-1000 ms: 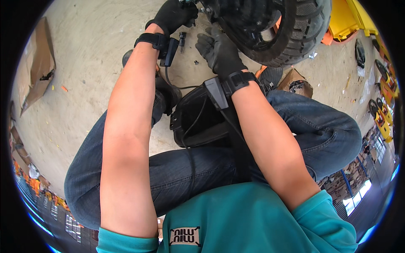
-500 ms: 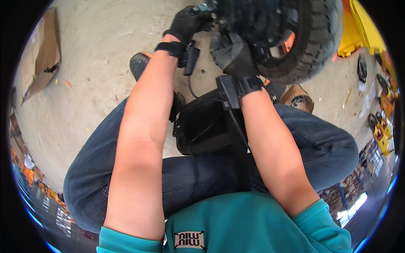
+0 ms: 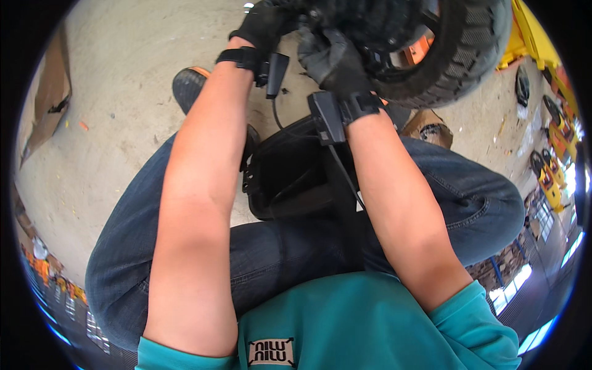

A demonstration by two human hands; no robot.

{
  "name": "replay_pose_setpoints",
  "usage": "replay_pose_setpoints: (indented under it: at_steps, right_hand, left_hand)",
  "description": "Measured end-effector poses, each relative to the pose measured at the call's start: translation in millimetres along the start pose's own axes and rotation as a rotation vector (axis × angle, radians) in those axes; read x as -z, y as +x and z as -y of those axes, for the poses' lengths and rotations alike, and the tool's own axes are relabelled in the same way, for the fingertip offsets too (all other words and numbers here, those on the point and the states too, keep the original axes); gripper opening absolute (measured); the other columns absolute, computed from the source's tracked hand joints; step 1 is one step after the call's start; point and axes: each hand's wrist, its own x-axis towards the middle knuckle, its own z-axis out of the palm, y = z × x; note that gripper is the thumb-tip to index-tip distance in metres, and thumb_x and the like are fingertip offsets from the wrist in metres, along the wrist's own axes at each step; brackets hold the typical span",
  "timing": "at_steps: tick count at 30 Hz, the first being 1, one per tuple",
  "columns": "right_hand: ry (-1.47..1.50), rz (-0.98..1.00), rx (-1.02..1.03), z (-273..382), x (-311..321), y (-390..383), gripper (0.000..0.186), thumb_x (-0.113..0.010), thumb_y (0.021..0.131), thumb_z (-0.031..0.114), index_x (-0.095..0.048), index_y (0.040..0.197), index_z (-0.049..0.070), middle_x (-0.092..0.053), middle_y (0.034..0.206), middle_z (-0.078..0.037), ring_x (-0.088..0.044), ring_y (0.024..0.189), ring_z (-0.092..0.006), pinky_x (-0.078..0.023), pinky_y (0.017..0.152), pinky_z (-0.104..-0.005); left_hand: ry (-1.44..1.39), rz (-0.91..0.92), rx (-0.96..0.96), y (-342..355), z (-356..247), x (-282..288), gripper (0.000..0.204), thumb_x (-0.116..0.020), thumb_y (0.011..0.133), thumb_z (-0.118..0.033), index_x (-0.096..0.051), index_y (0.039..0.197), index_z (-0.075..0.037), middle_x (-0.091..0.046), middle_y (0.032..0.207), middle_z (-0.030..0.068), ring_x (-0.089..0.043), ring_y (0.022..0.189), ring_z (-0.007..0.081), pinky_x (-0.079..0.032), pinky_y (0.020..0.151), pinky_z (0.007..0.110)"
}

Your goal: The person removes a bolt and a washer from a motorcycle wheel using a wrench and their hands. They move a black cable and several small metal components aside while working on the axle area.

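Observation:
A wheel with a chunky black tyre and dark hub parts fills the top right, close in front of me. My left hand, in a black glove, is bent at the left side of the hub parts. Its fingers are closed, and what they grip blends into the dark metal. Just below and to the right, my right hand, in a grey and black glove, has its fingers curled against the same parts. Whatever lies between those fingertips is hidden. Strapped to my wrists are small black boxes with cables.
Between my crossed legs sits a black case-like object. Cardboard stands at the far left, and a torn brown piece lies by my right knee. Yellow plastic parts and several yellow-black items are along the right.
The view has shifted, so the wheel and both hands appear higher. My left hand has moved slightly left and partly out of the top edge. Both hands stay at the hub parts.

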Motion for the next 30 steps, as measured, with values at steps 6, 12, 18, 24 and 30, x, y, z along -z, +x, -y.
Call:
replay_pose_setpoints:
  at_steps: [6,12,18,24,30]
  right_hand:
    - [0.007,-0.080,0.054,-6.6,2.9,0.0,0.026,-0.046,0.092,0.009,-0.047,0.115,-0.003,-0.055,0.110,-0.017,-0.056,0.099,-0.0266,-0.050,0.078,-0.0374]
    - [-0.815,0.046,0.384,-9.9,13.5,4.8,0.030,-0.053,0.090,0.008,-0.047,0.116,-0.005,-0.055,0.110,-0.018,-0.056,0.096,-0.0249,-0.050,0.075,-0.0344]
    - [0.023,-0.083,0.041,-11.2,3.6,-2.2,0.029,-0.055,0.090,0.010,-0.049,0.114,-0.005,-0.056,0.108,-0.017,-0.057,0.091,-0.0241,-0.051,0.070,-0.0323]
    - [-0.072,-0.104,0.068,-10.1,-0.8,-3.2,0.025,-0.054,0.091,0.010,-0.051,0.112,-0.004,-0.057,0.104,-0.016,-0.057,0.087,-0.0234,-0.052,0.069,-0.0319]
    - [-0.046,-0.116,0.117,-16.4,3.1,-1.2,0.027,-0.054,0.090,0.010,-0.050,0.112,-0.005,-0.056,0.107,-0.017,-0.057,0.089,-0.0234,-0.051,0.071,-0.0332]
  left_hand:
    - [-0.863,-0.003,0.671,-4.6,20.6,-18.3,0.017,-0.057,0.086,-0.020,-0.064,0.096,-0.008,-0.064,0.086,0.0065,-0.061,0.072,0.0203,-0.049,0.065,0.034]
    - [0.361,0.151,-0.260,-5.7,29.4,1.5,0.022,-0.060,0.077,-0.009,-0.063,0.098,-0.005,-0.062,0.095,0.0176,-0.057,0.086,0.0378,-0.048,0.076,0.041]
    - [0.410,0.114,-0.283,-2.0,10.7,4.9,0.020,-0.061,0.081,-0.012,-0.064,0.100,-0.004,-0.066,0.089,0.0149,-0.064,0.084,0.0296,-0.051,0.074,0.034]
    - [0.349,0.160,-0.183,-0.3,1.0,5.8,0.016,-0.061,0.073,-0.010,-0.065,0.087,-0.004,-0.062,0.083,0.0204,-0.058,0.083,0.0395,-0.048,0.072,0.044]
    - [0.280,0.001,-0.172,-7.3,-4.5,7.4,0.017,-0.063,0.075,-0.015,-0.065,0.086,-0.002,-0.062,0.083,0.0206,-0.059,0.082,0.0387,-0.049,0.072,0.042]
